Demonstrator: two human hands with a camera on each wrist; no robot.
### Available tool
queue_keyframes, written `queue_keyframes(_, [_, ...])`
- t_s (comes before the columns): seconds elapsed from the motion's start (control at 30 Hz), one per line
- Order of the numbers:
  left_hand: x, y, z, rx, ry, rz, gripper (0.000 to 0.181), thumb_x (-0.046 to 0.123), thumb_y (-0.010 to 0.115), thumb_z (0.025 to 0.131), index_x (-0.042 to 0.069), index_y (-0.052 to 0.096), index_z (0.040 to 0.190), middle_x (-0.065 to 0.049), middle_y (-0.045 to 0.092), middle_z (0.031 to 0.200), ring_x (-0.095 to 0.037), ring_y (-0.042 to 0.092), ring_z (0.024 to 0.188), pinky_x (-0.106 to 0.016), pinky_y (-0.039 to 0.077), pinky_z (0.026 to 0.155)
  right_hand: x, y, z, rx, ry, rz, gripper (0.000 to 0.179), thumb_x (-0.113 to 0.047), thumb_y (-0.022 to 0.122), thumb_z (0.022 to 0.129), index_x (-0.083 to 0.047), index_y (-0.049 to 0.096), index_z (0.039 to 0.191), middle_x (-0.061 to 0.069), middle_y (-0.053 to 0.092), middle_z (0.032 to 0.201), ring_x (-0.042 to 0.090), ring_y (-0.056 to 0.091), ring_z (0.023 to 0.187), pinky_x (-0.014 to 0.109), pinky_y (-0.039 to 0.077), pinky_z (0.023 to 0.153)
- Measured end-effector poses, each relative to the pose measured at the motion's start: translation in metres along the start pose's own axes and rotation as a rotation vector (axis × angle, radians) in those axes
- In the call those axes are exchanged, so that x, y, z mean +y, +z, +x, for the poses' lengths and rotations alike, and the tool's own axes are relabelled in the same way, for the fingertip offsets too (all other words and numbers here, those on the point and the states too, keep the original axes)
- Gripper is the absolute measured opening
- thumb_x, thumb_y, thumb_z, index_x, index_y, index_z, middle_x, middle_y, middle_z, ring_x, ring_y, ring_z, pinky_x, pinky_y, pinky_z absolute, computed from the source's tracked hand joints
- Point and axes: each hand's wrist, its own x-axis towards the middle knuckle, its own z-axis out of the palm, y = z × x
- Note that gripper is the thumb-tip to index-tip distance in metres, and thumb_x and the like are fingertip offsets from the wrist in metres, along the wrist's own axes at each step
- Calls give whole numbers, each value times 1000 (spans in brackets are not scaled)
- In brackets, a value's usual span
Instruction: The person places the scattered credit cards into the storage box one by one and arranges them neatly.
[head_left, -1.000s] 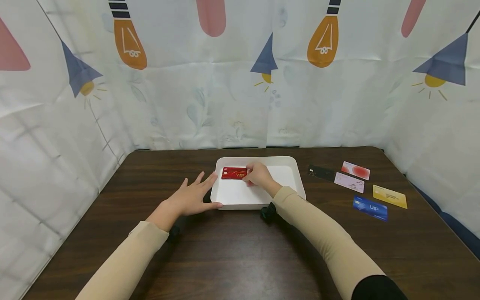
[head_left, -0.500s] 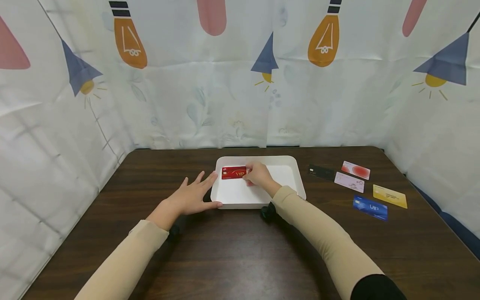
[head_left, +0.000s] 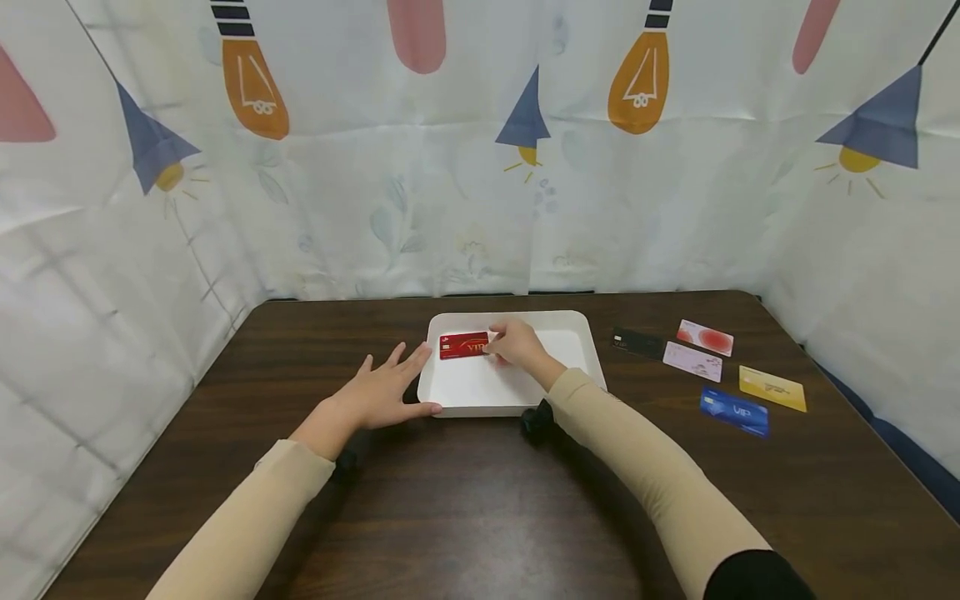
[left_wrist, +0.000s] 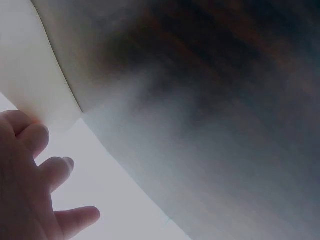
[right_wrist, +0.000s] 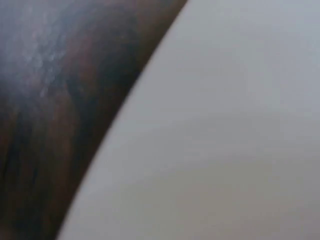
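Note:
A red VIP bank-style card [head_left: 463, 345] lies in the left half of a white shallow tray [head_left: 517, 407]. My right hand [head_left: 519, 345] reaches over the tray's front, with curled fingers and thumb pinching the card's right end, which they partly cover. Fingers spread, my left hand [head_left: 382, 394] rests against the tray's left side, its thumb at the front left corner. In the left wrist view the left hand's fingers [left_wrist: 55, 172] show beside the tray's pale wall [left_wrist: 40, 65]. Blurred tray surface [right_wrist: 215, 125] fills much of the right wrist view; no hand shows there.
To the right of the tray lie several cards on the dark wooden table [head_left: 480, 517]: a black card [head_left: 637, 342], a red-and-pink card [head_left: 705, 337], a lilac card [head_left: 692, 362], a yellow card [head_left: 772, 388] and a blue VIP card [head_left: 734, 412]. A printed curtain [head_left: 457, 217] surrounds the table.
The head view has shifted slightly to the side. My right fingers have risen a little at the card's right end; the left hand and the tray stay put.

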Motion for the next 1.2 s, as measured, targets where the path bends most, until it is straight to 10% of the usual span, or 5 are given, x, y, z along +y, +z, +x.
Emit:
queue_keyframes(0.57, [-4,-1,-3,6,-6,-15,108,73,58,90,9,14,165,-14,22,168,-40,12,155,-75,7,114,-4,-42,-30,-41,-190,10,33,-10,64,102,-1,65,133,15,65,107,35,68,94,36,60,78])
queue_keyframes(1.2, [0,-1,-3,14,11,-27,107,72,59,91,8,15,165,-14,24,167,-41,13,155,-74,7,115,35,-84,-61,29,-357,-10,26,-9,62,103,0,67,128,23,67,108,42,66,92,48,58,80])
